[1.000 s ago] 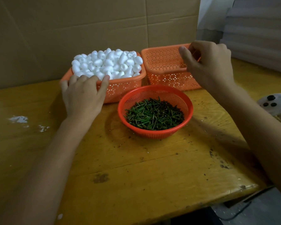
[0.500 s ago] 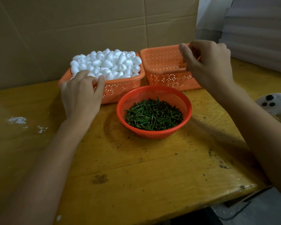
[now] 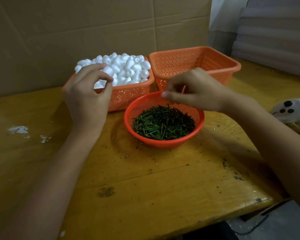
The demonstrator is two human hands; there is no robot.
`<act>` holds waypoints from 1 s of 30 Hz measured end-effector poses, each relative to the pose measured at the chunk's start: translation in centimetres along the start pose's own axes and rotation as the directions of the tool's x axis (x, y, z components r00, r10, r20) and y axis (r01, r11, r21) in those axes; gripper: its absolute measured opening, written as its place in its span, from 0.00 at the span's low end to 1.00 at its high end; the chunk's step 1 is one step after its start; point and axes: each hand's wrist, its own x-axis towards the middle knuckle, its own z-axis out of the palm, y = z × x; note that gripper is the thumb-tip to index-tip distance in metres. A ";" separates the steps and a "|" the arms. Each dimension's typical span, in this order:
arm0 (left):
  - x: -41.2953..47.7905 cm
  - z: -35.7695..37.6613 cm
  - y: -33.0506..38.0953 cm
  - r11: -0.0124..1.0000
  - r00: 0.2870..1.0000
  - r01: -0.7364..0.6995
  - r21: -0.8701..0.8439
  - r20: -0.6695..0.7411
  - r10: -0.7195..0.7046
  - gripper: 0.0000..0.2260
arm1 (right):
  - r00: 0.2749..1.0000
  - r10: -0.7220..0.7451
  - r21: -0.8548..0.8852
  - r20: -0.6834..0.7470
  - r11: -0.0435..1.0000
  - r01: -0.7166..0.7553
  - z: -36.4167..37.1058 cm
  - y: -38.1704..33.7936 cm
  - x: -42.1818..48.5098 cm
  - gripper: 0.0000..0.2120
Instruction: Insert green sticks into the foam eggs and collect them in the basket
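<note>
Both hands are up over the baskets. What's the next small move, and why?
Probably lower the right hand into the round basket and pinch one green stick. That hand hovers just above the sticks with none visible in its blurred fingers, while the left hand seems to curl round a foam egg at the egg basket.

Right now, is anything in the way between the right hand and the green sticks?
No, nothing visible. The right hand hangs just above the round basket's far rim, and the green sticks lie uncovered inside it.
</note>
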 end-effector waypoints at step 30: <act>-1.9 1.5 4.7 0.621 0.755 0.527 -0.580 0.655 -0.029 0.12 | 0.958 -0.019 0.093 0.285 0.996 -0.008 2.5 -0.8 0.0 0.07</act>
